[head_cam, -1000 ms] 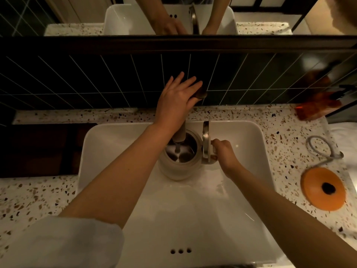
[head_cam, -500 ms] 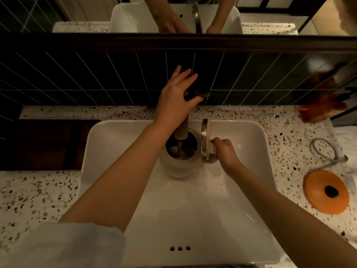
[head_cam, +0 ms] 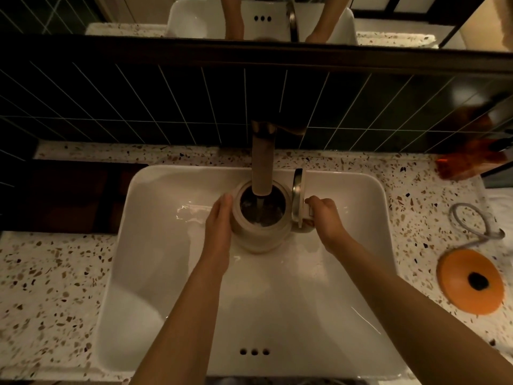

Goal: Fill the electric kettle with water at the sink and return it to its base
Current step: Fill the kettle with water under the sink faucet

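A cream electric kettle [head_cam: 258,237] stands in the white sink [head_cam: 172,273] under the faucet spout [head_cam: 262,162], its lid [head_cam: 297,195] flipped up on the right. Water runs from the spout into the kettle's dark opening. My right hand [head_cam: 323,218] grips the kettle's handle on the right side. My left hand [head_cam: 219,220] lies flat against the kettle's left wall. The round orange kettle base [head_cam: 469,282] with a dark centre sits on the counter to the right of the sink, its grey cord [head_cam: 472,220] looped behind it.
A speckled terrazzo counter [head_cam: 50,295] surrounds the sink. Dark tiles and a mirror rise behind the faucet. An orange-red object [head_cam: 469,159] lies at the back right. A dark recess [head_cam: 69,195] sits left of the sink.
My left hand has come down from the faucet handle to the kettle's left side. The view has shifted downward. Water keeps running into the kettle.
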### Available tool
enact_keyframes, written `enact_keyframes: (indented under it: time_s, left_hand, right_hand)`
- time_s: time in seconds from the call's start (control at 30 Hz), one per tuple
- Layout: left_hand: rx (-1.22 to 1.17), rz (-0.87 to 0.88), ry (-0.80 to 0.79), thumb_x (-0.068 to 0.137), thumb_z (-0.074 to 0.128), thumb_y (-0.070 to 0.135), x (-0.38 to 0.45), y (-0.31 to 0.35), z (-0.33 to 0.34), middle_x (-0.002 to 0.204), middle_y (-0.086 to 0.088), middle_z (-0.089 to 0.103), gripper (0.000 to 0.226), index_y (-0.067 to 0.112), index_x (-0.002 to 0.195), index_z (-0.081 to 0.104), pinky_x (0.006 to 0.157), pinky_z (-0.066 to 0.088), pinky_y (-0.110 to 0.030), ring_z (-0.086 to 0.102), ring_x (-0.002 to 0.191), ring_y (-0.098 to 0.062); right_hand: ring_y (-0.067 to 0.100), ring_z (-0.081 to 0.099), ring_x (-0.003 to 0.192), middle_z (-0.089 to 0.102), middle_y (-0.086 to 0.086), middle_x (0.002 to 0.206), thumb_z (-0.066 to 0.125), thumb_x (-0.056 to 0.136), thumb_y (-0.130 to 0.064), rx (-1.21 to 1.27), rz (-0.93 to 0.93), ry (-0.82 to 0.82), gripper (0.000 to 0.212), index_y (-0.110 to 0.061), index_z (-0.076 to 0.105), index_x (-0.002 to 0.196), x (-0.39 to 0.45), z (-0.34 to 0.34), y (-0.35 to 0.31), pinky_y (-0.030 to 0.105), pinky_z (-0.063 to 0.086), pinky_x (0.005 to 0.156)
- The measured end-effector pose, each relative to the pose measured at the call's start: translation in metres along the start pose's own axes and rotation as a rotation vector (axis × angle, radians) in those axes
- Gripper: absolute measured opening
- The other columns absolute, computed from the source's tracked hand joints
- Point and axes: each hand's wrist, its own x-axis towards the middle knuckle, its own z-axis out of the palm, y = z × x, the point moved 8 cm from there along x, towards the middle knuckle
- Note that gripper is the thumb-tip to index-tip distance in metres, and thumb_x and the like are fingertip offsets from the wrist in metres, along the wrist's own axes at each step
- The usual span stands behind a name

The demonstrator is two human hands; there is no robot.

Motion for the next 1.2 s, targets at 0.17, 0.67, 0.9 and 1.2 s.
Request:
enact_keyframes:
  time_s: [0.17, 0.67, 0.9, 1.2]
  left_hand:
    - [-0.065, 0.007, -0.003, 0.090, 0.053, 0.057, 0.001, 0.004, 0.015, 0.122, 0.002, 0.070, 0.052, 0.023, 0.129, 0.061, 0.100, 0.046, -0.032, 0.062, 0.116, -0.014]
    - [-0.193, -0.084, 0.127, 0.093, 0.052, 0.052, 0.011, -0.005, 0.007, 0.119, -0.007, 0.071, 0.052, 0.015, 0.130, 0.061, 0.093, 0.053, -0.037, 0.066, 0.108, -0.020]
    - [-0.223, -0.113, 0.111, 0.093, 0.052, 0.053, 0.014, -0.004, 0.005, 0.115, -0.004, 0.073, 0.051, 0.017, 0.129, 0.063, 0.084, 0.053, -0.032, 0.068, 0.104, -0.017]
    - [-0.172, -0.121, 0.108, 0.090, 0.053, 0.058, 0.016, -0.002, 0.009, 0.119, -0.003, 0.071, 0.056, 0.021, 0.130, 0.061, 0.089, 0.052, -0.034, 0.065, 0.108, -0.019]
  right_hand:
    - [0.015, 0.036, 0.051, 0.039, 0.007, 0.055, 0.040, 0.091, -0.011, 0.008, -0.007, -0.008, 0.033, -0.008, 0.042, 0.059, -0.002, 0.001, 0.000, 0.029, 0.030, 0.054]
    - [-0.008, 0.060, 0.046, 0.063, -0.013, 0.043, 0.042, 0.101, -0.024, 0.167, -0.116, -0.096, 0.048, -0.005, 0.060, 0.061, -0.025, 0.008, -0.010, -0.001, 0.043, 0.048]
    - [0.015, 0.050, 0.065, 0.056, 0.025, 0.068, 0.051, 0.096, -0.027, 0.161, -0.280, -0.119, 0.051, 0.019, 0.057, 0.074, -0.027, 0.011, -0.014, 0.015, 0.041, 0.063]
    - [-0.003, 0.063, 0.055, 0.071, -0.007, 0.058, 0.045, 0.099, -0.013, 0.154, -0.218, -0.090, 0.039, -0.006, 0.068, 0.068, -0.027, 0.012, -0.010, 0.005, 0.048, 0.055]
